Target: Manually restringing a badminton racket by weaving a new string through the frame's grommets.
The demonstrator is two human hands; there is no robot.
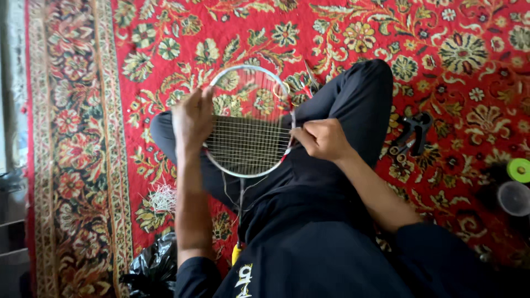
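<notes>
A badminton racket head (248,77) with a pale frame lies across my crossed legs, its lower half strung with cross strings, the upper half mostly open. My left hand (192,118) grips the left side of the frame. My right hand (320,138) pinches the right rim where a thin string comes through. The racket's shaft runs down toward my body, ending in a yellow grip (236,253).
I sit on a red floral carpet (441,55). Black pliers-like tools (411,138) lie to the right. A green-lidded container (519,170) and a clear cup (513,197) sit far right. A pile of cut white string (163,197) and a black plastic bag (154,267) lie on the left.
</notes>
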